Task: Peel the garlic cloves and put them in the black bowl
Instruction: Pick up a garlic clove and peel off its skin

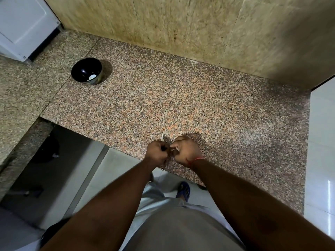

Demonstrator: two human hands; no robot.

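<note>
Both hands meet over the front edge of the speckled granite counter (181, 98). My left hand (157, 151) and my right hand (185, 150) have curled fingers and pinch a small pale garlic clove (174, 149) between them; most of it is hidden by the fingers. A thin strip of garlic skin (162, 137) lies on the counter just behind my left hand. The black bowl (86, 71) stands far off at the back left of the counter, with a pale peeled clove (92, 77) lying inside it.
A tan marble wall (181, 24) rises behind the counter. A white appliance (23, 28) stands at the back left. The counter steps back on the left above a dark gap (45, 160). White tiled surface (322, 142) borders the right side.
</note>
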